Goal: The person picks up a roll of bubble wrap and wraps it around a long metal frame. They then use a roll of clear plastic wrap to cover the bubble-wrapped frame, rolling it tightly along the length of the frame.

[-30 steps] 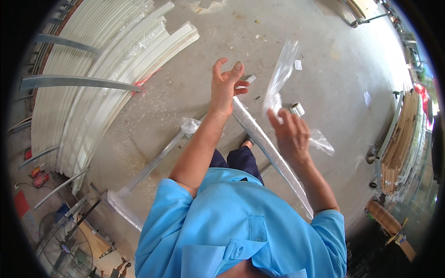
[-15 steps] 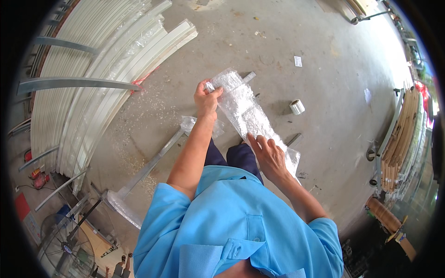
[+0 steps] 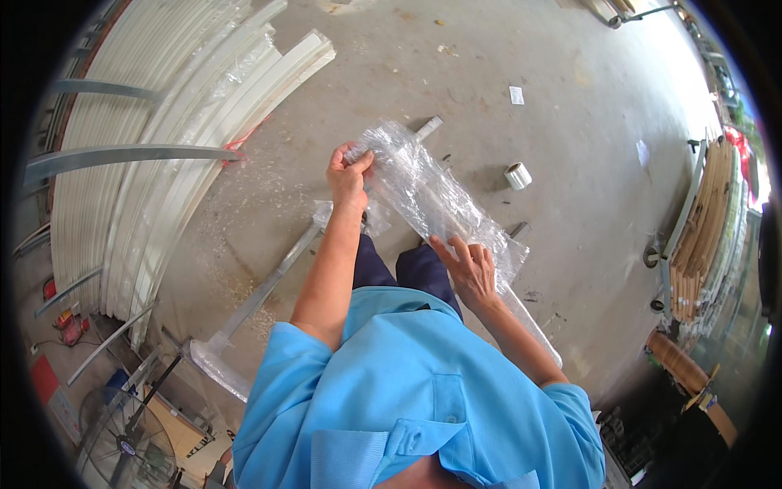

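Observation:
A sheet of clear, crinkled plastic wrap (image 3: 444, 196) stretches between my hands, slanting from upper left to lower right. My left hand (image 3: 350, 181) is closed on its upper left end, pinching the edge between thumb and fingers. At the near edge farther right, my right hand (image 3: 472, 269) grips the wrap with bent fingers; its thumb is hidden. Below the wrap lies a grey metal crossbar (image 3: 429, 128), its far end showing past the film. A long pale bar (image 3: 533, 330) emerges beyond the wrap beside my right forearm.
A white roll of film or tape (image 3: 517, 176) rests on the concrete floor. Long white profiles (image 3: 187, 155) are stacked on a rack at left. To the left a metal bar (image 3: 273, 281) has plastic-covered ends. A fan (image 3: 126, 444) stands lower left; wooden strips (image 3: 702, 236) lie at right.
The wrap has gone from bunched and bright to flatter and more see-through, its right end shifting. More of the pale bar shows beside my right forearm. Both hands keep their hold.

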Available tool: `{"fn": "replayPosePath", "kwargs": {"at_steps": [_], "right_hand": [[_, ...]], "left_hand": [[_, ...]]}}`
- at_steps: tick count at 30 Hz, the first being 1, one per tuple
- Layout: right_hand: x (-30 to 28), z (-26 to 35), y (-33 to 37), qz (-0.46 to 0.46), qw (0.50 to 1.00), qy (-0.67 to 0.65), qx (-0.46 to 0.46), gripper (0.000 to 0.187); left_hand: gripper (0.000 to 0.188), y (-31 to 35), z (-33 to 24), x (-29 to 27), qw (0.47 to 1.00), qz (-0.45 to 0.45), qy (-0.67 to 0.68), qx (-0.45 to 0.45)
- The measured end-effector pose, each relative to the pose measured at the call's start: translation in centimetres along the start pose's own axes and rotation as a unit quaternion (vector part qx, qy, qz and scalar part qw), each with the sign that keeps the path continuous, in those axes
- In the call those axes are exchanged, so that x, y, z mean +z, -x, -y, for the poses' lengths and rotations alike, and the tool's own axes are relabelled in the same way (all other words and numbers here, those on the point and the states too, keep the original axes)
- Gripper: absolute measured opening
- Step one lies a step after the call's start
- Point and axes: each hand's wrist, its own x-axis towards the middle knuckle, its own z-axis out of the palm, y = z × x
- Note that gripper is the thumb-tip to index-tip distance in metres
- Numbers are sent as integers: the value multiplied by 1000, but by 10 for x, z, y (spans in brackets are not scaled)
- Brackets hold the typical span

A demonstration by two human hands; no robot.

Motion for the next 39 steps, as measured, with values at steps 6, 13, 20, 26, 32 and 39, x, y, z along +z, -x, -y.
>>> {"fn": "replayPosePath", "kwargs": {"at_steps": [6,13,20,26,32,39], "right_hand": [[18,3,9,-2,1000,-25,7,65],[18,-4,9,-38,997,-61,12,59],[35,-10,5,-54,998,-16,30,59],[41,-5,12,-47,998,20,45,64],[30,-7,11,-20,991,-115,65,73],[25,-100,29,-53,806,-580,108,31]], "left_hand": [[30,-8,3,-4,1000,16,-12,-1],[36,8,-7,4,927,-74,-306,202],[19,14,-10,8,544,98,-647,525],[22,33,-5,25,742,83,-578,329],[69,77,48,57,680,66,-655,324],[59,68,57,44,702,59,-627,332]]}}
